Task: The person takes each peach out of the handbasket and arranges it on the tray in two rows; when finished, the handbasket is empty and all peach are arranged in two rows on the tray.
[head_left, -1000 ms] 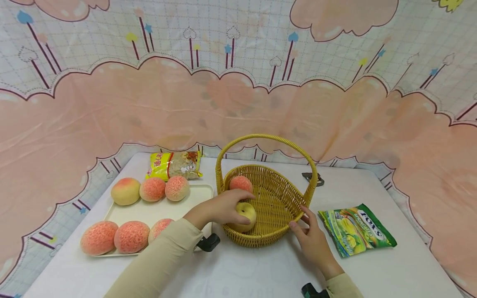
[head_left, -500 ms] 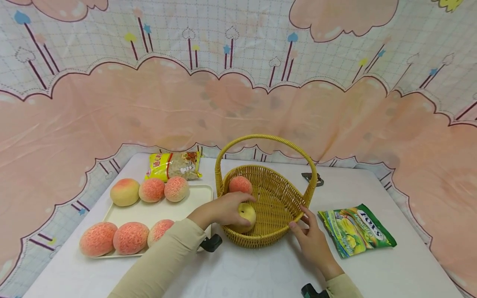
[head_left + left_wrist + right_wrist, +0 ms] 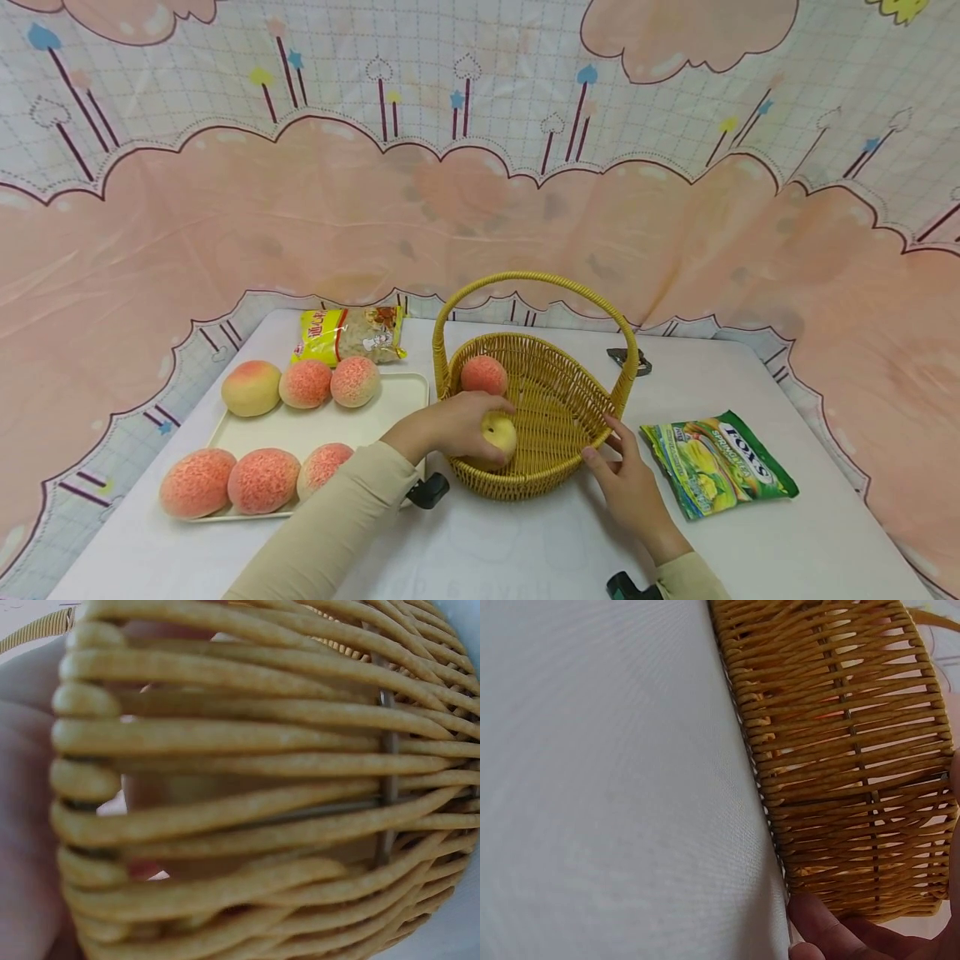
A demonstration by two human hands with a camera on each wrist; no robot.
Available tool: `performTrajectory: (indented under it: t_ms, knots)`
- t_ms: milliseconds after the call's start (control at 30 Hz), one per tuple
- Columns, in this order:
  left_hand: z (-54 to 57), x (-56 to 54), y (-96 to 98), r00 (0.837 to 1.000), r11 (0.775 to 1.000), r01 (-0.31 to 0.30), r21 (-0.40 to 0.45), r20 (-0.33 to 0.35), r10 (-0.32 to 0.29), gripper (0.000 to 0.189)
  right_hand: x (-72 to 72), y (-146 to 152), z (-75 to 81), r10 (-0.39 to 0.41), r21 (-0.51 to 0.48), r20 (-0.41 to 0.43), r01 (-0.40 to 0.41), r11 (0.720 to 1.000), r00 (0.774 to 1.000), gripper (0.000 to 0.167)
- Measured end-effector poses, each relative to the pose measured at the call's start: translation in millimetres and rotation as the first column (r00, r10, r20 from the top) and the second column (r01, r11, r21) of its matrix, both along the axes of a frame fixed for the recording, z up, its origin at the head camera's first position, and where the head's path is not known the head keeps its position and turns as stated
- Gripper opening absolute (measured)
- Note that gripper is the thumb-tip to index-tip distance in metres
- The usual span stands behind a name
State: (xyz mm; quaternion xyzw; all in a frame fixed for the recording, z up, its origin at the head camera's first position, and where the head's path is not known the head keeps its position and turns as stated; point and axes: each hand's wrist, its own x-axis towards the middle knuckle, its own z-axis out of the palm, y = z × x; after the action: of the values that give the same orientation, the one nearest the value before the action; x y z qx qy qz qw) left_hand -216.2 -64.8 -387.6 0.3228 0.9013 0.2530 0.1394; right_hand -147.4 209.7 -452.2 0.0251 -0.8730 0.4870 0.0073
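In the head view, my left hand (image 3: 461,425) reaches over the near left rim of a yellow woven basket (image 3: 555,400) and holds a yellow peach (image 3: 498,437) inside it, thumb and fingers on either side. A pink-red peach (image 3: 484,375) lies behind it in the basket. My right hand (image 3: 630,483) grips the basket's right side near the handle base. The right wrist view has its fingers (image 3: 821,926) low at the basket wall. Through the weave (image 3: 225,742) in the left wrist view, the peach is mostly hidden.
Left of the basket, a cream tray (image 3: 405,387) bears several peaches, red (image 3: 262,479) and yellow-red (image 3: 251,387). Behind it lies a yellow food bag (image 3: 348,333). A green candy bag (image 3: 720,467) is at right, with a small dark object (image 3: 630,360) behind the basket.
My left hand has shifted slightly down and to the right with the yellow peach, which has tilted a little inside the basket. The right hand and basket stay put.
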Motion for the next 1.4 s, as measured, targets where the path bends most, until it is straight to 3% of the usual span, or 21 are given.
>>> performTrajectory:
  t_ms: [300,700,1100,1400]
  knots:
    - [-1.4,-0.9,0.8,1.000,0.999,0.014,-0.034,-0.003,-0.015,0.071,0.0,-0.2,0.3,0.000,0.001,0.005,0.000,1.000,1.000,0.064]
    - [-1.8,0.2,-2.3,0.999,0.997,0.024,0.077,-0.040,-0.021,0.066,-0.9,0.3,1.5,-0.001,0.020,0.010,0.001,1.000,1.000,0.064]
    - [-5.1,0.6,-2.4,0.996,0.991,0.042,0.128,-0.088,-0.031,0.061,-0.6,-0.3,0.7,0.000,0.028,0.008,-0.001,1.000,1.000,0.064]
    - [-4.9,2.6,-3.3,0.996,0.990,0.027,0.142,-0.082,-0.016,0.056,-0.4,-0.8,1.4,-0.002,0.013,0.025,0.002,1.000,1.000,0.064]
